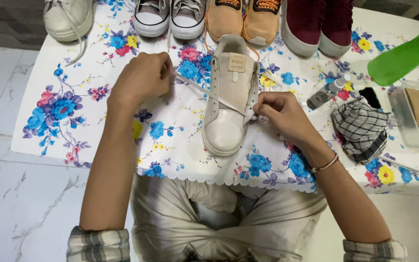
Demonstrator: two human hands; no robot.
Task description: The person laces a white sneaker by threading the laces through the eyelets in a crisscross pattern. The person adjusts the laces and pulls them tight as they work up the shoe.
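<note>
Two hands lace a white sneaker on a flowered worktop.

The white sneaker [229, 97] lies at the middle of the worktop [49, 97], toe toward the person. The left hand [141, 77] has its grip closed on a white lace [197, 90] pulled taut to the shoe's left; the right hand [280, 109] pinches the lace at the shoe's right eyelets. Other shoes line the far edge; a checked cloth [360, 128], small bottle [327, 92] and brush [370, 97] lie to the right.
</note>
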